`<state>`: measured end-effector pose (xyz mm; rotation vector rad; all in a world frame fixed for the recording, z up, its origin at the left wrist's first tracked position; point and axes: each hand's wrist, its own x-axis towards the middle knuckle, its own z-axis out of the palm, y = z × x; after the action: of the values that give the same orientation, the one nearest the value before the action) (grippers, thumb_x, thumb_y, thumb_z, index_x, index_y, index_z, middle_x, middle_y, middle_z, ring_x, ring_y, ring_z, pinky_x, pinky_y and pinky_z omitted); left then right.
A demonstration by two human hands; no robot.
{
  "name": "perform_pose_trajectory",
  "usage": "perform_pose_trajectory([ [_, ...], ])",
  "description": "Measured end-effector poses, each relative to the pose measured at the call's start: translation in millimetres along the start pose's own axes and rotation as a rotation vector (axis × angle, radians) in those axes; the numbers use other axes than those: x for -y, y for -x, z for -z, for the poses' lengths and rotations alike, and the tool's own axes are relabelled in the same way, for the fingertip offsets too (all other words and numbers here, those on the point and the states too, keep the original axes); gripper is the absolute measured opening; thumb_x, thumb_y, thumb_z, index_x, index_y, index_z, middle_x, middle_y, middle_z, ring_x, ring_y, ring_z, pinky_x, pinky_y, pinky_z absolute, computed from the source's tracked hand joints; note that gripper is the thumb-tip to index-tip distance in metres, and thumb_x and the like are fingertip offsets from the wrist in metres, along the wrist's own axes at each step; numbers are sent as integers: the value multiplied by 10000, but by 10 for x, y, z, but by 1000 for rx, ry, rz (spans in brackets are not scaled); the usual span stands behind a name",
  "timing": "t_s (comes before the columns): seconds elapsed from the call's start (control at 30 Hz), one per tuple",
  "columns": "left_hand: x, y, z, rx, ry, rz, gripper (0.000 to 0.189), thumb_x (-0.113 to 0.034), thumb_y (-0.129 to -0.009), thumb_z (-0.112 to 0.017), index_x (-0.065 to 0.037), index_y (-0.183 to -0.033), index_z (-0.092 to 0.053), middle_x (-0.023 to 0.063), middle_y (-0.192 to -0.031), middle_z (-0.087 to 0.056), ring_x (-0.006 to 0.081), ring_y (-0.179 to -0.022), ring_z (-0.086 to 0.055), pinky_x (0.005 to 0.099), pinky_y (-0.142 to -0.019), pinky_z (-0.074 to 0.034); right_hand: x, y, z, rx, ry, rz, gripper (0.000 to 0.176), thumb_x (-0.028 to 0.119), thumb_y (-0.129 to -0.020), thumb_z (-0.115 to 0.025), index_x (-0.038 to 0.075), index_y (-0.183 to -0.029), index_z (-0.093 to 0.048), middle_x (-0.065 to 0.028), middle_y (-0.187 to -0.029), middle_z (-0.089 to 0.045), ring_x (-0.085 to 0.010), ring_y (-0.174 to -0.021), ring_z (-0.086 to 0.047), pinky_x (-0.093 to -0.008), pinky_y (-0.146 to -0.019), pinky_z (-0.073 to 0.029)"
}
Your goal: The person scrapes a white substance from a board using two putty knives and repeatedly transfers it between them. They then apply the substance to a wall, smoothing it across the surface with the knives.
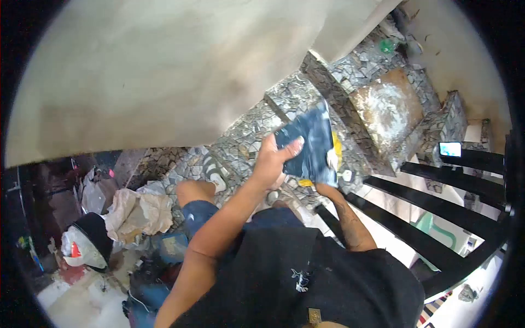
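Observation:
A flat, dark blue panel (309, 139) smeared with white, slightly blurred, is raised in front of me. My left hand (274, 161) grips its left edge, thumb across the face and fingers behind. White residue marks the thumb. My right hand (326, 189) is at the panel's lower right edge; the panel covers most of it, so its fingers do not show clearly. Something yellow (337, 148) shows past the panel's right edge, close to a whitish patch. Another yellow bit is visible beneath the lower edge. What the yellow belongs to is hidden.
Stone-patterned steps (246, 128) run beside a pale wall (164, 71). A white-smeared brown board (391, 106) lies on the landing. Black railing bars (415, 213) stand at right, near a lit phone screen (450, 149). Crumpled brown paper (139, 216) and bags lie at left.

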<state>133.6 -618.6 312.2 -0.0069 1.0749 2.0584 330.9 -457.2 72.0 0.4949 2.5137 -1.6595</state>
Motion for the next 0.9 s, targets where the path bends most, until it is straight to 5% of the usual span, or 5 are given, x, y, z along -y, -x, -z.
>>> perform_pose_trajectory([
  [0.17, 671, -363, 1621, 321, -1025, 143, 378, -180, -727, -653, 21, -1030, -551, 136, -850, -614, 224, -804, -591, 340, -736, -455, -486, 40, -358, 43, -530, -759, 514, -40, -680, -457, 92, -1177, -451, -24, -772, -530, -118, -609, -501, -252, -483, -400],
  [0.27, 1194, -552, 2422, 652, -1398, 279, 419, -211, -715, -629, -21, -1080, -551, 200, -914, -605, 354, -842, -580, 397, -748, -452, -2446, -204, -1011, 17, -589, -792, 363, -39, -667, -442, 36, -1004, -555, -77, -769, -574, -180, -602, -536, -304, -540, -444],
  [0.4, 1588, -631, 2615, 929, -1468, 381, 222, -159, -701, -551, 0, -849, -591, 228, -810, -594, 388, -769, -572, 451, -715, -449, -2576, -1401, -1683, -315, -706, -801, 353, -18, -672, -458, 43, -1013, -523, -76, -758, -550, -183, -624, -525, -327, -547, -438],
  [0.8, 1532, -464, 3020, 635, -1243, 351, 231, -177, -786, -525, -13, -945, -557, 172, -917, -591, 343, -868, -558, 403, -755, -445, -1663, -4651, -3186, -873, -1217, -637, 441, 14, -677, -479, 63, -1111, -419, -75, -777, -505, -200, -703, -510, -385, -588, -453],
  [0.9, 1535, -426, 3037, 421, -1157, 192, 64, -72, -684, -561, -31, -721, -594, 169, -665, -594, 337, -626, -587, 438, -562, -464, -1762, -4936, -3316, -867, -1188, -613, 493, -5, -667, -459, 60, -1154, -411, -76, -806, -513, -213, -726, -521, -386, -609, -473],
])
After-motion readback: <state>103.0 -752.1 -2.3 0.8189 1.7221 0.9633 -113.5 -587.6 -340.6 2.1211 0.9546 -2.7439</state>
